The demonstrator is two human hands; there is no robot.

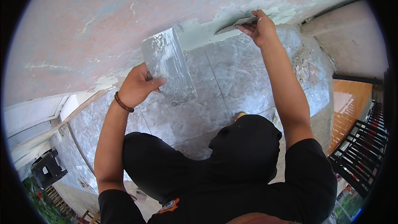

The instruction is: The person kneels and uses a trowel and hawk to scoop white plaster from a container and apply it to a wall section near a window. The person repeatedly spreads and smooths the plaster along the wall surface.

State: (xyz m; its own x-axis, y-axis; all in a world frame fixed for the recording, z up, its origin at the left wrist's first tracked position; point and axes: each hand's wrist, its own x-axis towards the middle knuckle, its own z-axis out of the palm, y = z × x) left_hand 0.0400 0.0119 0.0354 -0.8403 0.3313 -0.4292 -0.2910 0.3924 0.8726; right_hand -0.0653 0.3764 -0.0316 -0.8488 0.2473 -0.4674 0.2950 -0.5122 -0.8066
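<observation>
My left hand grips the edge of a flat rectangular plastering board, thumb on top. White paste is smeared over the board's grey face. Farther right, my right hand is closed round a thin putty scraper, its blade lying at a low angle against the foot of the wall. Pale, wet-looking filler coats the wall between the board and the scraper. Much of the scraper's grip is hidden by my fingers.
Grey tiled floor with whitish smears lies below my hands. Cracks and peeling pink and blue paint mark the wall. Rubble sits by the right corner. A black plastic stool stands at left, and a black metal railing at right.
</observation>
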